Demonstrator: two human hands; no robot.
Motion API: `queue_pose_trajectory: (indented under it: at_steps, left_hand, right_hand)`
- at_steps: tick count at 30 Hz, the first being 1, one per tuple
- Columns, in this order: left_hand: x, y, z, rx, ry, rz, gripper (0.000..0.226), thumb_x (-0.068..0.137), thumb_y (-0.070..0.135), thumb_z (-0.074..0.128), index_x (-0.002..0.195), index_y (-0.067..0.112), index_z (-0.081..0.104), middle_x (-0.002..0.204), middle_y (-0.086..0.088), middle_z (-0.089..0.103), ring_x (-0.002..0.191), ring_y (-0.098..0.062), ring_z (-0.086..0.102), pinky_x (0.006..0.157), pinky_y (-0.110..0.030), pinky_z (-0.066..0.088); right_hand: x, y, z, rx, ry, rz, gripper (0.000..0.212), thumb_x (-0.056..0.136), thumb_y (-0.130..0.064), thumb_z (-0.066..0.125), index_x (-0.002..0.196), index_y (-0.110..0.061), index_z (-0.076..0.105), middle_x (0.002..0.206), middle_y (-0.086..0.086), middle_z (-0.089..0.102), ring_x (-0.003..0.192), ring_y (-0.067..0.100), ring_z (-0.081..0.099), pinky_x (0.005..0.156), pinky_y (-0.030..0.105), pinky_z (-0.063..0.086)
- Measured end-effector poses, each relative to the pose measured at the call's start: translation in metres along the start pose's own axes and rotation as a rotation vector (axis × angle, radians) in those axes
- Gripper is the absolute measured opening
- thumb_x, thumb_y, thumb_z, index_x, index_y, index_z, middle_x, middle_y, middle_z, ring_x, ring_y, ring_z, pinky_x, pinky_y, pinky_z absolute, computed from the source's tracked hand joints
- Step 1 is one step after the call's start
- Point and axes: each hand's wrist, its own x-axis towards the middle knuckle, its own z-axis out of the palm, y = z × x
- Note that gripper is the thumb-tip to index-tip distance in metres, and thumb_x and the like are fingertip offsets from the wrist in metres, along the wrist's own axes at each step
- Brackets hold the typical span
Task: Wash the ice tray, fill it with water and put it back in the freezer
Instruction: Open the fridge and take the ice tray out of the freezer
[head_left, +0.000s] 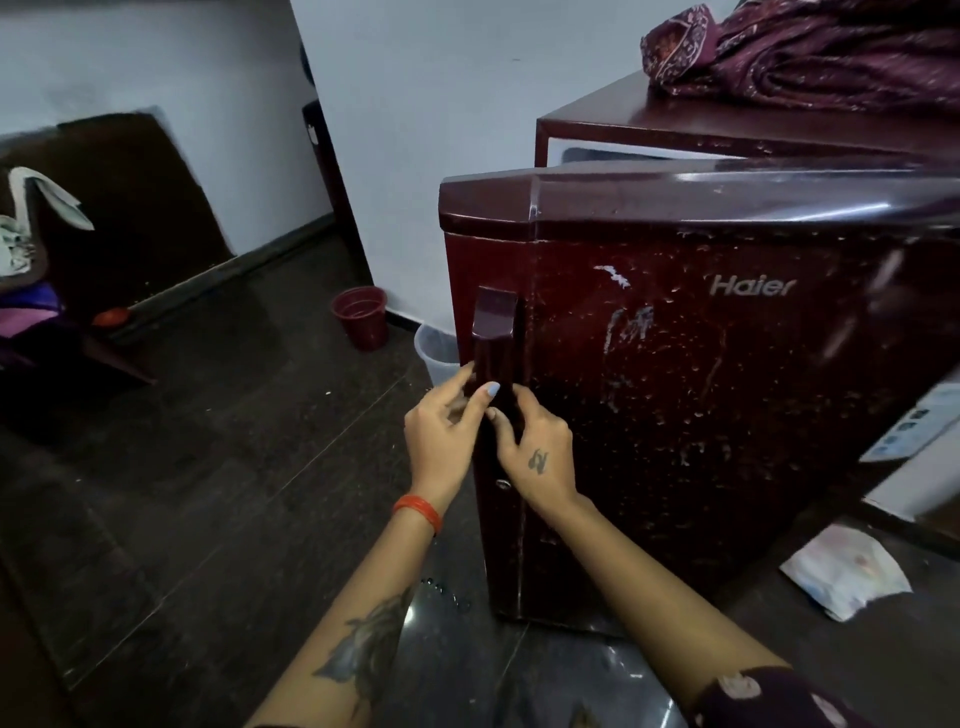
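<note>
The dark maroon vertical door handle (492, 353) is grasped by the left hand (441, 441) and the right hand (535, 452) together, fingers curled round it. The scratched maroon fridge door (701, 389) stands ajar from the cabinet (727, 130); beside the door, a maroon plastic cup (361, 317) is seen. No ice tray is visible.

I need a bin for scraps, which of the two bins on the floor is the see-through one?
The clear bin, partly hidden behind the fridge door. The other bin, farther back by the wall, is solid dark red.

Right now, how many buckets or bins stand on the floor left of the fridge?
2: a maroon bucket by the wall, and a clear bin partly hidden behind the fridge door. Others may be hidden.
</note>
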Motion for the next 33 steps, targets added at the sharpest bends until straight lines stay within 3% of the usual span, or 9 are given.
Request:
queue_pose_trajectory:
  at_steps: [4,9,12,15,17,20,26,31,33]
  left_hand:
    - [-0.020,-0.004,-0.021,0.000,0.053,0.091,0.025,0.088,0.036,0.064,0.112,0.029,0.065,0.114,0.010,0.063,0.111,-0.012,0.062,0.092,-0.034,0.054]
    - [-0.036,-0.010,-0.041,0.054,-0.108,0.064,0.074,0.082,0.061,0.052,0.146,0.030,0.033,0.155,0.001,0.031,0.141,-0.018,0.033,0.106,-0.048,0.043]
    - [-0.047,-0.002,-0.049,0.053,-0.186,0.068,0.082,0.081,0.063,0.050,0.149,0.041,0.010,0.159,0.001,0.022,0.145,-0.019,0.026,0.110,-0.050,0.037]
    - [-0.059,0.011,-0.052,0.075,-0.262,0.063,0.076,0.091,0.044,0.055,0.143,0.044,0.000,0.159,-0.001,0.020,0.145,-0.021,0.025,0.115,-0.041,0.030]
    - [-0.068,0.018,-0.053,0.033,-0.313,0.053,0.074,0.094,0.031,0.055,0.146,0.039,0.003,0.158,0.000,0.022,0.144,-0.020,0.026,0.112,-0.034,0.030]
    - [-0.083,0.022,-0.055,-0.039,-0.344,0.086,0.066,0.094,0.026,0.056,0.140,0.047,0.013,0.154,-0.002,0.034,0.141,-0.017,0.033,0.114,-0.041,0.033]
    - [-0.122,0.034,-0.061,-0.075,-0.288,0.088,0.062,0.093,0.023,0.060,0.130,0.056,0.023,0.138,0.010,0.045,0.131,-0.014,0.045,0.107,-0.038,0.041]
    - [-0.162,0.046,-0.064,-0.130,-0.288,0.053,0.058,0.094,0.015,0.055,0.130,0.050,0.027,0.128,0.018,0.043,0.124,-0.006,0.045,0.096,-0.015,0.040]
    - [-0.176,0.047,-0.066,-0.155,-0.273,0.045,0.057,0.094,0.012,0.056,0.134,0.045,0.030,0.128,0.016,0.048,0.121,-0.004,0.048,0.097,-0.015,0.041]
  right_hand:
    - [-0.039,-0.014,-0.003,-0.003,0.081,0.062,0.047,0.093,-0.033,0.055,0.129,-0.003,0.054,0.110,0.018,0.069,0.100,0.029,0.067,0.087,0.038,0.054]
    - [-0.093,-0.026,-0.012,0.003,0.182,0.078,0.055,0.092,-0.040,0.045,0.132,-0.003,0.052,0.121,0.013,0.065,0.110,0.022,0.063,0.093,0.038,0.052]
    - [-0.122,-0.033,-0.020,-0.070,0.300,-0.029,0.053,0.094,-0.026,0.051,0.140,-0.003,0.039,0.144,0.014,0.044,0.135,0.021,0.040,0.112,0.029,0.033]
    - [-0.141,-0.044,-0.029,-0.179,0.355,-0.165,0.060,0.093,-0.019,0.053,0.145,-0.005,0.027,0.156,0.013,0.021,0.146,0.025,0.017,0.120,0.035,0.014]
    - [-0.149,-0.053,-0.034,-0.258,0.358,-0.280,0.059,0.093,-0.017,0.052,0.145,-0.006,0.026,0.158,0.007,0.014,0.147,0.025,0.012,0.120,0.042,0.012]
    - [-0.158,-0.065,-0.039,-0.347,0.328,-0.400,0.057,0.093,-0.016,0.052,0.145,-0.009,0.029,0.159,0.001,0.011,0.147,0.025,0.012,0.120,0.047,0.012]
    - [-0.186,-0.075,-0.055,-0.410,0.228,-0.476,0.066,0.082,0.001,0.061,0.143,-0.005,0.035,0.154,0.011,0.023,0.147,0.026,0.011,0.120,0.043,0.013]
    - [-0.222,-0.079,-0.068,-0.314,0.126,-0.455,0.070,0.079,0.012,0.055,0.144,0.001,0.030,0.156,0.014,0.016,0.147,0.031,0.012,0.119,0.043,0.018]
    - [-0.235,-0.079,-0.073,-0.349,0.116,-0.426,0.070,0.079,0.010,0.051,0.145,0.001,0.028,0.156,0.014,0.015,0.147,0.031,0.011,0.120,0.043,0.016]
